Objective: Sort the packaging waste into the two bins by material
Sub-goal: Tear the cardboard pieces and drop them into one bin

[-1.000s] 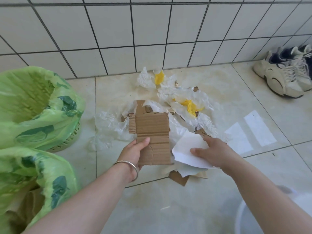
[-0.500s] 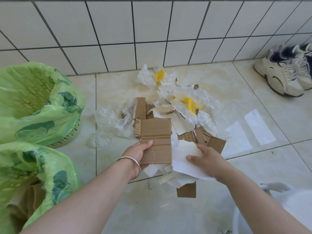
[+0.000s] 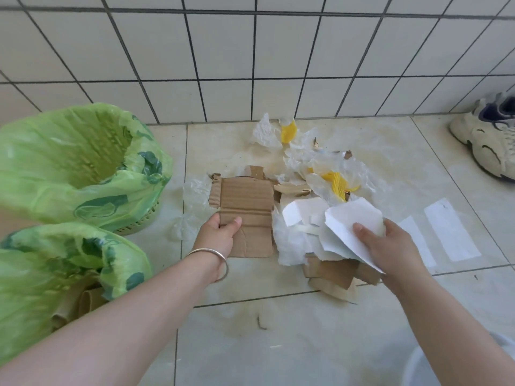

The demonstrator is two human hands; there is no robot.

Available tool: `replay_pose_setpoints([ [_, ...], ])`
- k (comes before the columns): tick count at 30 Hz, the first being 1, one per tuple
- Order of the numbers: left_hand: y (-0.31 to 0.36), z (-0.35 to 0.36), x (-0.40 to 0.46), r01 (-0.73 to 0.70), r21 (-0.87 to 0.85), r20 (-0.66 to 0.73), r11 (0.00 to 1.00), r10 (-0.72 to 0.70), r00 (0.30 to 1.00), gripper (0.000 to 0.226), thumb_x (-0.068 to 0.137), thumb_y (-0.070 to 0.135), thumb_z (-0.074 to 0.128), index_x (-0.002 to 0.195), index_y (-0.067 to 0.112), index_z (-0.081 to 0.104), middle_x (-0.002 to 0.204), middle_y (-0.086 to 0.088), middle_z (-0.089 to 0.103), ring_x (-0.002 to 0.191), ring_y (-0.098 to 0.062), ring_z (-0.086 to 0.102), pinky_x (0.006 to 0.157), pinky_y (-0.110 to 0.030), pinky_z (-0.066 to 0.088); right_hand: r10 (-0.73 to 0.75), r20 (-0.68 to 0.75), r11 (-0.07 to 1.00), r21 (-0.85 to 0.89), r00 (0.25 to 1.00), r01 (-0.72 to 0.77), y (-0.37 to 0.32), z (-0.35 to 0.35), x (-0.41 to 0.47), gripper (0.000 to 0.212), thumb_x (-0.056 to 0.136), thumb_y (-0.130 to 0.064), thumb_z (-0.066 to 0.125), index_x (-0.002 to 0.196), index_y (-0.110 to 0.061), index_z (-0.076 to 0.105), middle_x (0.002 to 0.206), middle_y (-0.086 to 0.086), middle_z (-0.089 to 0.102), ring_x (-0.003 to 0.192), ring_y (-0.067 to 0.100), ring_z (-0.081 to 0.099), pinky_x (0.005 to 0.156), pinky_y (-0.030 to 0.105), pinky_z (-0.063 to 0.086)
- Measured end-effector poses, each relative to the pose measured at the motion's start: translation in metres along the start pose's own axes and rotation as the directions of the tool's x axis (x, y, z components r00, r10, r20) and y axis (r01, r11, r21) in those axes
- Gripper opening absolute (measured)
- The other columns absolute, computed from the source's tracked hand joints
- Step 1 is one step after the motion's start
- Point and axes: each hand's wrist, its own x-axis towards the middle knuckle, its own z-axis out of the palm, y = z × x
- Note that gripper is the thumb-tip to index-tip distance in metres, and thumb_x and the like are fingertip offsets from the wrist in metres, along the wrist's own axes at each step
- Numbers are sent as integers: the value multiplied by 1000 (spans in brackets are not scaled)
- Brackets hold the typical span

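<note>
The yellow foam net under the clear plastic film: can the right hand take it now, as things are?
Probably not yet. The right hand already grips white paper, and clear plastic film partly covers the yellow foam net. The path itself looks free.

Brown cardboard point(image 3: 245, 210); white paper point(image 3: 352, 218); yellow netting point(image 3: 335, 185); green leaf-printed bin liners point(image 3: 69, 162), nine o'clock; white grid-tiled wall point(image 3: 250, 51).

Right hand point(image 3: 390, 246): now lifting the white paper point(image 3: 352, 227) higher and further right, with torn cardboard scraps point(image 3: 334, 274) hanging beneath it. Left hand point(image 3: 220, 235): now holding the cardboard sheet point(image 3: 246, 210) lower against the pile, thumb on top. More white scraps point(image 3: 302, 211) are showing between the two.
</note>
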Motion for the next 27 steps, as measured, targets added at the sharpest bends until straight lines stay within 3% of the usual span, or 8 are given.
replay_pose_setpoints([
  [2, 14, -13, -4, -115, 162, -16, 980, 119, 993, 14, 87, 19, 58, 101, 22, 57, 103, -3, 67, 96, -24, 64, 92, -40, 50, -33, -14, 999, -3, 999, 33, -21, 6, -4, 39, 85, -31, 61, 120, -15, 56, 103, 4, 60, 86, 25, 56, 57, 28, 40],
  [6, 36, -39, -24, -235, 202, 26, 951, 234, 972, 41, 86, 16, 59, 121, 28, 44, 107, -1, 67, 85, -16, 67, 76, -30, 54, -106, 62, 990, 104, 992, 99, -65, 46, -30, 32, 84, -32, 62, 112, -18, 58, 99, 1, 63, 92, 27, 60, 77, 36, 49],
  [9, 47, -63, -43, -259, 188, 33, 947, 257, 966, 67, 86, 15, 58, 141, 34, 24, 121, 1, 61, 102, -22, 63, 91, -40, 51, -178, 131, 976, 147, 975, 159, -86, 86, -57, 11, 84, -28, 62, 93, -24, 58, 82, -11, 61, 75, 9, 59, 61, 19, 44],
  [13, 60, -101, -73, -341, 178, -37, 923, 352, 935, 35, 90, 13, 52, 116, 36, 48, 106, 10, 65, 100, -14, 61, 85, -29, 49, -203, 225, 970, 177, 953, 165, -101, 128, -94, 15, 84, -26, 63, 96, -25, 53, 81, -18, 57, 74, 2, 55, 55, 17, 37],
  [18, 67, -150, -105, -385, 72, -138, 920, 391, 910, 17, 95, 21, 44, 95, 34, 54, 87, 26, 66, 85, 6, 60, 68, -4, 44, -240, 328, 963, 196, 913, 183, -115, 171, -136, 18, 83, -26, 64, 97, -26, 52, 82, -20, 58, 73, -7, 53, 55, 12, 38],
  [21, 59, -175, -119, -380, 16, -188, 925, 376, 908, 12, 91, 30, 49, 100, 29, 55, 87, 22, 67, 83, 8, 61, 70, -4, 44, -290, 390, 956, 167, 874, 243, -122, 194, -164, 17, 81, -27, 66, 88, -30, 50, 79, -20, 56, 69, -9, 52, 47, 4, 38],
  [24, 44, -196, -128, -318, 74, -260, 945, 326, 909, 15, 86, 22, 60, 98, 30, 54, 84, 28, 66, 81, 11, 60, 68, -5, 45, -335, 466, 942, 141, 819, 305, -120, 218, -193, 20, 81, -25, 65, 85, -31, 46, 79, -19, 55, 67, -9, 54, 48, 2, 38],
  [27, 25, -223, -128, -208, 106, -348, 972, 232, 908, 13, 83, 18, 63, 94, 22, 56, 90, 7, 67, 87, -8, 63, 77, -25, 49, -351, 538, 924, 65, 766, 378, -112, 240, -215, 27, 81, -24, 64, 92, -30, 40, 83, -20, 51, 76, 3, 54, 52, 9, 38],
])
